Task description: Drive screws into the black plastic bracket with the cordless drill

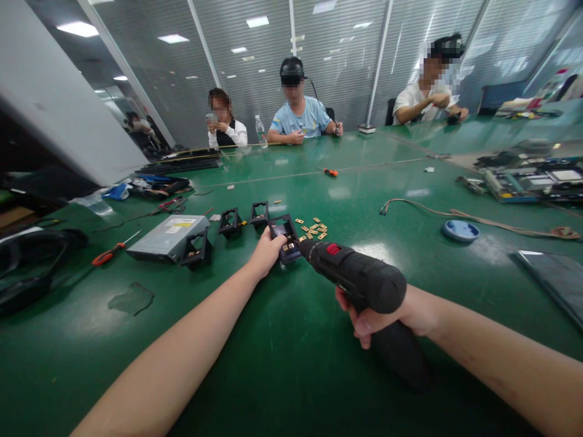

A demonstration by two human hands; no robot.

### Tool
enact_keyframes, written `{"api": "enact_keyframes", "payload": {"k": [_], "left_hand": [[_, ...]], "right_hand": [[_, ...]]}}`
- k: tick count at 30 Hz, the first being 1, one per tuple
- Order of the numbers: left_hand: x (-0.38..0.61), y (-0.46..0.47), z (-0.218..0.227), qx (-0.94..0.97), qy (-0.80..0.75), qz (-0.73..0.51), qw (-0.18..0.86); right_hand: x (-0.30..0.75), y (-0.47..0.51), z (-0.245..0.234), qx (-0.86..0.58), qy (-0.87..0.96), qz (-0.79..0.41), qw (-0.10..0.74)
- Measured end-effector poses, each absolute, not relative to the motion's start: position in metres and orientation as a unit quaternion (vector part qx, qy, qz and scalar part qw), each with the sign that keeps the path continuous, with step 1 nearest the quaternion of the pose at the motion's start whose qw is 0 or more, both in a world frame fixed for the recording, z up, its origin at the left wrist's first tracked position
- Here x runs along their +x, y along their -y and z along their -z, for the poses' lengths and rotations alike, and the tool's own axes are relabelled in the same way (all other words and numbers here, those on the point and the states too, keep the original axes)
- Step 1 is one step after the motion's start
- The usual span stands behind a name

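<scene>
1. The right hand [392, 312] is nearest, clenched around the grip of a black power screwdriver [359, 276]; the tool's nose points far-left, and its tip meets a small black bracket [286, 238].
2. The left hand [266, 250] reaches out from the near left and grasps that bracket by its left side, holding it on the green table [282, 364]. The bracket sits just beyond the fingertips and right at the tool's tip, between the two hands.
3. Just right of and beyond the bracket lies a scatter of small brass pieces [312, 228].
4. To the left, three more black brackets [230, 222] stand in a loose row, the leftmost beside a grey flat drive unit [168, 237]. Further left lies an orange-handled screwdriver [109, 254].
5. The near table, between and below both forearms, is bare green surface, with open room to the right as far as a round blue disc [460, 230] and a long cable [478, 220].
6. At the far edge three people [298, 109] sit behind the table.
</scene>
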State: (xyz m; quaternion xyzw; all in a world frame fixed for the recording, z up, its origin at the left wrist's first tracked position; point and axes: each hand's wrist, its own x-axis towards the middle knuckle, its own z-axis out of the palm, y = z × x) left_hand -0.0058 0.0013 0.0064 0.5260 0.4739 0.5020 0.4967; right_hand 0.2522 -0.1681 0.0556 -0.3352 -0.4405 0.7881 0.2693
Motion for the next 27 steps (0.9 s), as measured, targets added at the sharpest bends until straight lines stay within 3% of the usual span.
{"api": "enact_keyframes", "payload": {"k": [11, 20, 27], "left_hand": [[-0.006, -0.004, -0.004, 0.524, -0.471, -0.503, 0.501], [-0.001, 0.008, -0.018, 0.454, -0.444, -0.501, 0.588], [-0.001, 0.009, -0.019, 0.448, -0.444, -0.501, 0.592]], "right_hand": [[0.252, 0.168, -0.055, -0.332, 0.440, -0.787, 0.277], [0.252, 0.167, -0.056, -0.334, 0.447, -0.784, 0.272], [0.251, 0.167, -0.056, -0.342, 0.445, -0.784, 0.266]]}}
